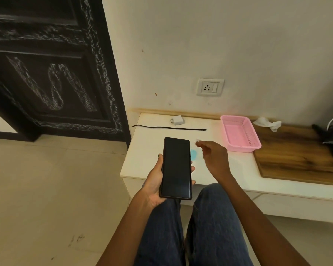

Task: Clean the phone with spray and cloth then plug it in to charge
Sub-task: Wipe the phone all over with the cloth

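My left hand [154, 185] grips a black phone [176, 167], screen up and dark, above my knees at the front edge of the white table [142, 160]. My right hand [213, 156] hovers over the table just right of the phone, fingers loosely curled. Its fingertips are at the small white top of a pale blue spray bottle [194, 154], which is blurred and partly hidden by the phone and hand, so I cannot tell whether they grip it. A crumpled white cloth [267, 123] lies at the back right. A white charger plug [176, 120] and a black cable [169, 128] lie by the wall.
A wall socket with a switch [210, 87] sits above the table. A pink plastic basket [240, 133] stands right of my right hand, beside a wooden board [296, 156]. A dark object [331, 135] is at the far right. A black door [46, 64] stands to the left.
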{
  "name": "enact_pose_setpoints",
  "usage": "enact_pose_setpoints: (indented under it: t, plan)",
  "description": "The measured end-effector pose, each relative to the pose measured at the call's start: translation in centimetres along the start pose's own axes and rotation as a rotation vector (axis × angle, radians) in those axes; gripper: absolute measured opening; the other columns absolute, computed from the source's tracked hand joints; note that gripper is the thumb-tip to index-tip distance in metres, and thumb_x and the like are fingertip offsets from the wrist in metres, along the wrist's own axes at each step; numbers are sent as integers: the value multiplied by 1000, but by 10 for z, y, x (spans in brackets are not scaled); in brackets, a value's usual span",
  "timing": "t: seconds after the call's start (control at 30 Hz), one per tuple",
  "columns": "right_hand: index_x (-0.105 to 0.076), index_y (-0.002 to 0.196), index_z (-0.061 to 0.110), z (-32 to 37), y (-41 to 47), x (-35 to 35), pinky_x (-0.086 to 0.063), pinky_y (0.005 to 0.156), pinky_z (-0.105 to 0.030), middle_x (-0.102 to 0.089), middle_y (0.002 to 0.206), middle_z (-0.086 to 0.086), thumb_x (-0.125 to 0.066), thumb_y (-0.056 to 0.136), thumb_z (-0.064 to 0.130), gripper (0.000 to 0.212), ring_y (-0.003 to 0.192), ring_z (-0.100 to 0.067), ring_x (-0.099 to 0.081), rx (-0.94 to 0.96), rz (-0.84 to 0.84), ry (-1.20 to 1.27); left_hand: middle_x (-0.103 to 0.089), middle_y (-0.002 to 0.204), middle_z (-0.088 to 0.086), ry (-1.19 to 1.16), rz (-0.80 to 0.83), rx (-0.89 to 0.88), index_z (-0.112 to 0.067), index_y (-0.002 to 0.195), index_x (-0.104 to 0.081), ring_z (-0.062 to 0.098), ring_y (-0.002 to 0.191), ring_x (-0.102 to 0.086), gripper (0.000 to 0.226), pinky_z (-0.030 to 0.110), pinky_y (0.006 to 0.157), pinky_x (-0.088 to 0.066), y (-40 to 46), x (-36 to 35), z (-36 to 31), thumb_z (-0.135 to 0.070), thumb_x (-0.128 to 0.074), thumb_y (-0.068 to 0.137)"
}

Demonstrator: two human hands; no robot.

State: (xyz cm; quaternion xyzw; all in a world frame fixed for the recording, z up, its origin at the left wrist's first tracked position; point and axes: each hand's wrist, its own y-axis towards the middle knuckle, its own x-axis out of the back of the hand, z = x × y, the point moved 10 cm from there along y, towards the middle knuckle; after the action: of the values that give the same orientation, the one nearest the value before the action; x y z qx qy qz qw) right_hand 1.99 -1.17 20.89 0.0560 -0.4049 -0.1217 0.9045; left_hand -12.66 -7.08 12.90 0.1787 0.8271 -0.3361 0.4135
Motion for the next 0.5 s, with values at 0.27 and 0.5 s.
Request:
enact_pose_setpoints:
  t: [0.27,0.5]
  plan:
    - [-64,115,13,-45,-45,-13,-47,64,-8,-63,100,5,-44,92,-6,36,83,-5,-60,-362,38,457,-54,136,19,64,46,-38,-15,128,-60,35,125,-52,68,53,109,-36,0,-3,-10,-65,-36,89]
    - [-65,98,21,-42,-58,-21,-48,48,-9,-65,79,17,-44,94,-3,33,65,4,-66,-385,51,530,-51,140,16,21,119,-38,-14,132,-56,34,131,-47,68,56,113,-26,0,-11,-9,-64,-39,90]
